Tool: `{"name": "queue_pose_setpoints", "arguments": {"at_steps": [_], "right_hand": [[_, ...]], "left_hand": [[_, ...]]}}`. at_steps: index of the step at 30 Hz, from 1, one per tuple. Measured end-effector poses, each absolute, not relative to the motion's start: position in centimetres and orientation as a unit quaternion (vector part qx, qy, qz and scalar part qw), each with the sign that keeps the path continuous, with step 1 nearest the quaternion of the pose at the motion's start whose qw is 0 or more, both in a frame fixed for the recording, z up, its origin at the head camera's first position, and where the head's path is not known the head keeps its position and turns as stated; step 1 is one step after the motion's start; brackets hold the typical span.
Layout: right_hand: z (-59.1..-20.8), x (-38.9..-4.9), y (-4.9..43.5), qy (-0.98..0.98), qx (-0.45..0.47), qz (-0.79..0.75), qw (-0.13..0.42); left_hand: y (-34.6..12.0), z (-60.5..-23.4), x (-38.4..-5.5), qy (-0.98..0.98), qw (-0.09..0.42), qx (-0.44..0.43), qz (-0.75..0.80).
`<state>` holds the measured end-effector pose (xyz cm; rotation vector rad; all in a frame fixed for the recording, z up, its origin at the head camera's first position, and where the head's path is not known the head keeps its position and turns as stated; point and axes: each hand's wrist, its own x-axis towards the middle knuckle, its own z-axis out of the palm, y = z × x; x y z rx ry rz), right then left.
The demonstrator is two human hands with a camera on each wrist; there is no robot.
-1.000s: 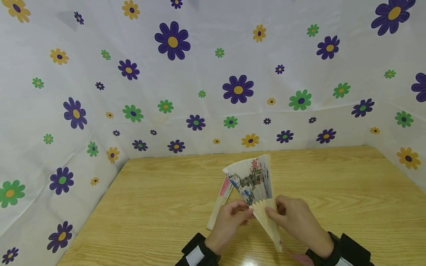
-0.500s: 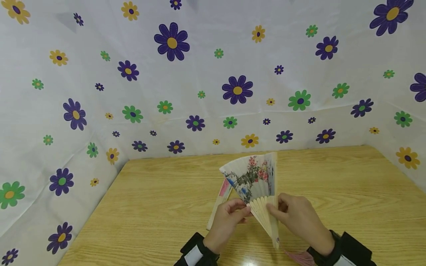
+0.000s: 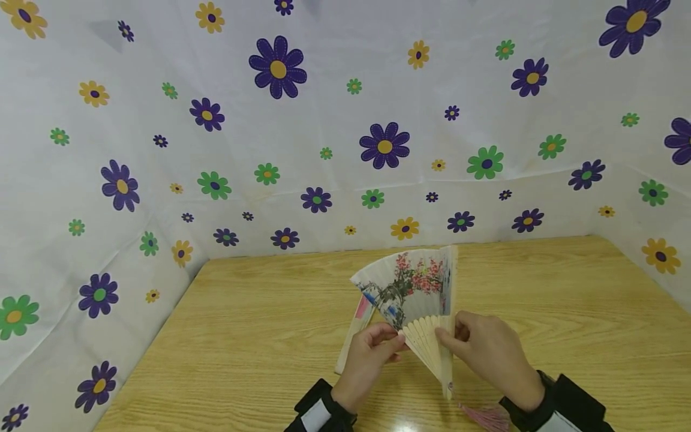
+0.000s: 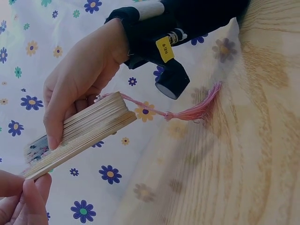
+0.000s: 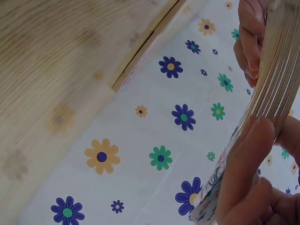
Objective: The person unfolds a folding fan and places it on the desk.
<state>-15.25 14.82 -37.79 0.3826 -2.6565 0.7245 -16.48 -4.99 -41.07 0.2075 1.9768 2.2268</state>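
A folding fan [image 3: 410, 288], white with red blossoms and dark leaves over pale ribs, is held up partly spread in the head view. My left hand [image 3: 369, 357] pinches its left edge between thumb and fingers, just under the painted leaf. Over on the right edge, my right hand [image 3: 486, 351] grips the outer rib, thumb across the front. From the fan's lower end hangs a pink tassel [image 3: 486, 417]. In the left wrist view the stacked ribs [image 4: 89, 124] show edge-on between both hands; the right wrist view shows the ribs [image 5: 276, 65] slightly parted.
A narrow pale strip with a pink part [image 3: 351, 339], possibly a folded fan, lies on the wooden table [image 3: 243, 330] behind my left hand. A white cloth with printed flowers [image 3: 324, 108] stands as a wall at the back and sides.
The fan has spread wider, its right edge swinging right and more upright as my right hand shifts slightly right and up. My left hand stays almost in place. More of the tassel shows.
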Motion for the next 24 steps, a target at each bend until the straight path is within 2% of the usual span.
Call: {"name": "queue_pose_setpoints", "arguments": {"at_steps": [10,24], "right_hand": [[-37.67,-15.40,15.06,-0.947,0.105,0.250,0.170],[-37.62,-15.86,15.63,-0.945,0.104,0.252,0.182]], "left_hand": [[-5.16,-41.14,-16.57,0.643,0.087,0.052,0.759],[-5.49,-40.82,-16.63,0.645,0.085,0.044,0.758]]}}
